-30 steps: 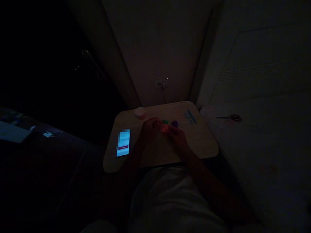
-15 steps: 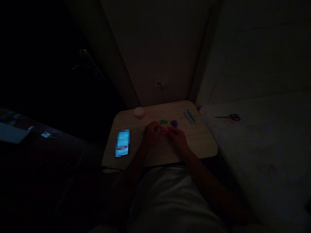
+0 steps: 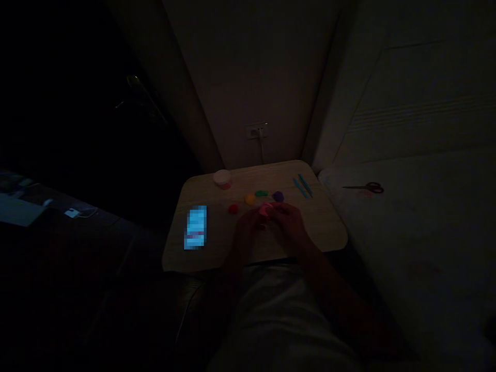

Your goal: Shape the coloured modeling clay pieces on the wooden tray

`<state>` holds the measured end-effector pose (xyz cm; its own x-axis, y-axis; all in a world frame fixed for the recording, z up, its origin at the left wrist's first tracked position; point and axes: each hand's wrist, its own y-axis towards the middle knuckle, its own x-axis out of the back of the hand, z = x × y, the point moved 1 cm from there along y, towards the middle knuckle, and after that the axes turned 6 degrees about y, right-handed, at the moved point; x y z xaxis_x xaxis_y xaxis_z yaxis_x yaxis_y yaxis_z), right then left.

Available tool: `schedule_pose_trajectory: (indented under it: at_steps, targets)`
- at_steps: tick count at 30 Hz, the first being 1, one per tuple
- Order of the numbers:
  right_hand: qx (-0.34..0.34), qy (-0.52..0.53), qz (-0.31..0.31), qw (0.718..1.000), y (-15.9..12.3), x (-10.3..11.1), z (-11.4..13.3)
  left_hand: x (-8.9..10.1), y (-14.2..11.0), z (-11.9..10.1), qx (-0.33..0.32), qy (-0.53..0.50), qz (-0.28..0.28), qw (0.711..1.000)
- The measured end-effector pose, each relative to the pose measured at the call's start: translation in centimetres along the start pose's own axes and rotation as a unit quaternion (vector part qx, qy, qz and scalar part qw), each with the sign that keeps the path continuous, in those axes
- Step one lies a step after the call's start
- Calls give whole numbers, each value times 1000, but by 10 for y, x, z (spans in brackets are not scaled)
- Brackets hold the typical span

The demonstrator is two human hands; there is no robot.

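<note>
A soft pink lump that looks like modelling clay (image 3: 265, 209) sits between my two hands, above the middle of the small wooden table (image 3: 217, 253). My left hand (image 3: 248, 223) is closed on its left side, and my right hand (image 3: 285, 217) pinches it from the right. Just beyond my hands lie a red lump (image 3: 233, 208), a yellow lump (image 3: 250, 199), a green piece (image 3: 261, 194) and a purple lump (image 3: 278, 196). The room is very dark, so the fingers show only in part.
A lidded tub (image 3: 222, 179) stands at the table's back left, and a lit phone (image 3: 196, 227) lies at the left. Two teal tools (image 3: 303, 186) rest at the back right. Scissors (image 3: 364, 187) lie on the pale surface to the right. A plugged socket (image 3: 257, 130) is on the wall.
My left hand has moved right and toward me, uncovering the red and yellow lumps. The pink clay shows more fully between my hands.
</note>
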<state>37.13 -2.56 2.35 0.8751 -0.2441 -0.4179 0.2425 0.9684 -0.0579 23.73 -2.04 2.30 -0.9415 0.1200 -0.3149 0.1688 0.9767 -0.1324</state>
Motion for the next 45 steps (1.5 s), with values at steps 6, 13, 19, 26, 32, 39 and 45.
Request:
schedule_pose_trajectory:
  at_steps: [6, 13, 19, 26, 32, 39, 45]
  targets:
    - [-14, 20, -30, 999, -2, -3, 2, -7, -8, 0, -154, 92, -71, 981]
    - [37, -48, 10, 998, -9, -7, 0, -2, -6, -2, -253, 254, -91, 929]
    - [95, -92, 79, 988, -19, -12, 2, 2, -5, -17, -296, 335, -85, 890]
    - [37, -97, 99, 990, -18, -10, 10, 6, -7, -26, -342, 400, -66, 848]
    - [35, -92, 80, 992, -14, -4, 11, 6, -8, -26, -330, 377, -54, 864]
    - [154, -207, 74, 963, -23, -1, 22, 6, -8, -24, -311, 381, -55, 869]
    - [202, -262, 90, 939, -23, 4, 23, 13, -4, -27, -324, 437, 11, 839]
